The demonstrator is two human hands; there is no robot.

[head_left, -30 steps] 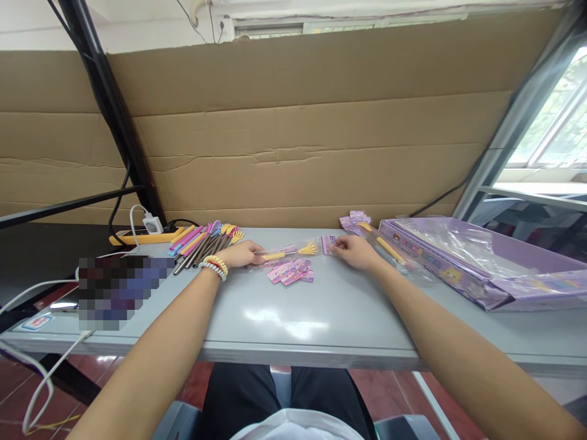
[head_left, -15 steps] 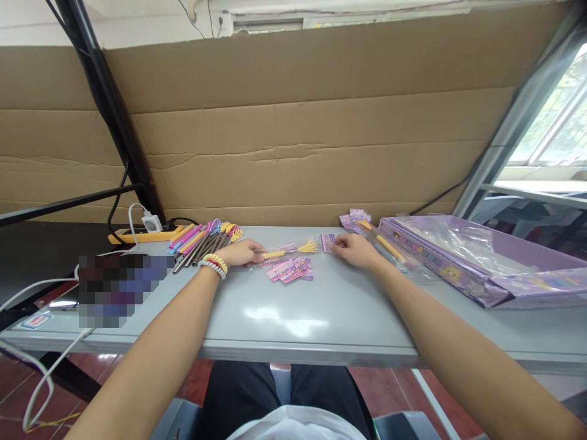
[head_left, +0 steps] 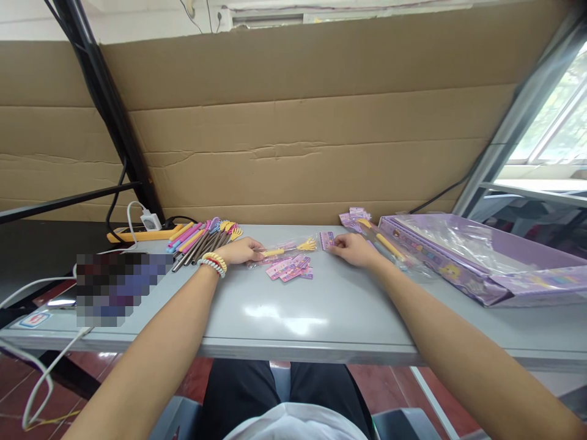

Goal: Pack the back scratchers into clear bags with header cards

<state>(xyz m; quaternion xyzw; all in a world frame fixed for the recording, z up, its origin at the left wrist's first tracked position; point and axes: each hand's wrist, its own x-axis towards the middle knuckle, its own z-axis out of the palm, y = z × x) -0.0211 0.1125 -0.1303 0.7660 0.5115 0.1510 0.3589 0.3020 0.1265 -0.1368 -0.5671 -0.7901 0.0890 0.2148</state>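
Observation:
A yellow back scratcher (head_left: 308, 244) lies on the table inside a clear plastic bag. My left hand (head_left: 243, 251), with beaded bracelets on the wrist, is closed in a pinch on the left end of this bag. At the bag's other end, my right hand (head_left: 353, 250) pinches a small purple printed card (head_left: 327, 240). Whether the card is inside the bag's mouth or just beside it, I cannot tell. Several loose pink-purple cards (head_left: 288, 267) are spread in front of the bag.
Several unbagged back scratchers (head_left: 202, 239) are piled at left, near a yellow power strip (head_left: 147, 234). Bagged back scratchers (head_left: 389, 244) lie beyond my right hand, beside a purple display box (head_left: 458, 278) with plastic inside. A blurred-out object (head_left: 121, 287) sits at the left.
Both hands stay almost in place, with the bag and the card between them barely shifted. The whole view has moved very slightly.

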